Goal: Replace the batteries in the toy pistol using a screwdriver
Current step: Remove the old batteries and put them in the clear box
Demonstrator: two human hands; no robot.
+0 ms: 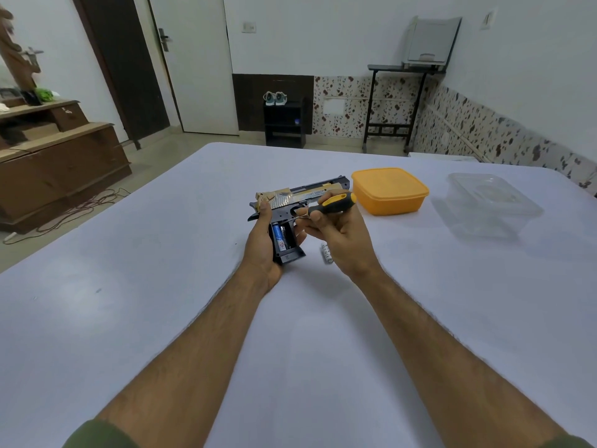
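Over the white tabletop (161, 286) the toy pistol (290, 205) is gripped by the left hand (261, 244), its battery bay open with a blue battery (279, 238) seated, while the screwdriver (332, 203) is clasped by the right hand (339, 234), and its tip is best kept steady and levered gently.

"DESERT EAGLE" on toy pistol (310, 196)
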